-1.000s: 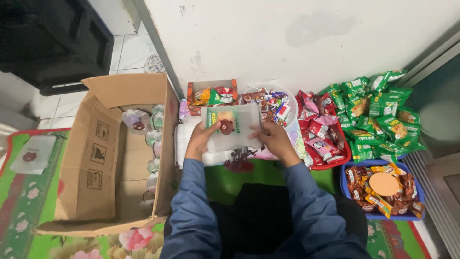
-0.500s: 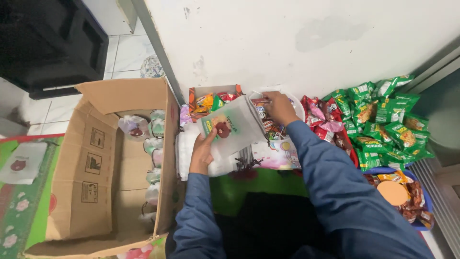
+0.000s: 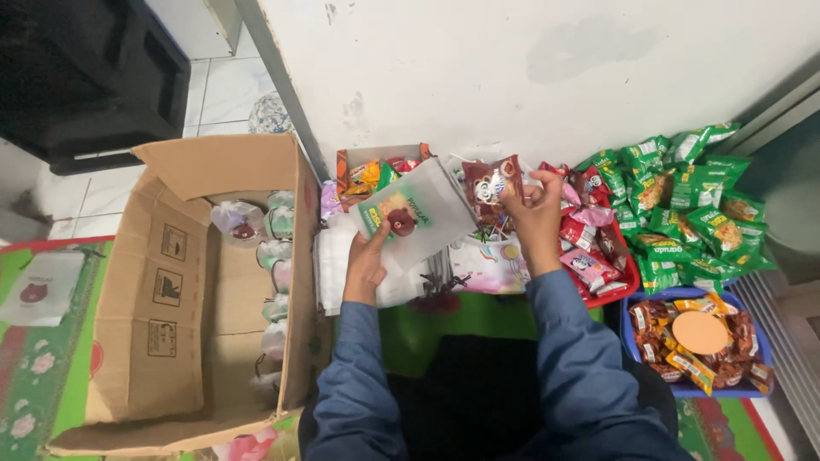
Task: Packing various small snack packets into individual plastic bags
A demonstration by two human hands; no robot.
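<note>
White wall (image 3: 530, 68) behind heaped green packets (image 3: 692, 196)

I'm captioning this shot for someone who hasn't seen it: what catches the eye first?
The heap of green snack packets at the right, against the white wall. In the middle, the left hand holds a clear plastic bag, and the right hand lifts a dark red snack packet. A big open cardboard box fills the left.

Open cardboard box (image 3: 171, 290) sitting at left holding tied bags (image 3: 275, 256), green snack packets (image 3: 692, 205) piling at right, blue tray (image 3: 760, 376) of brown wrapped sweets lying below them.
</note>
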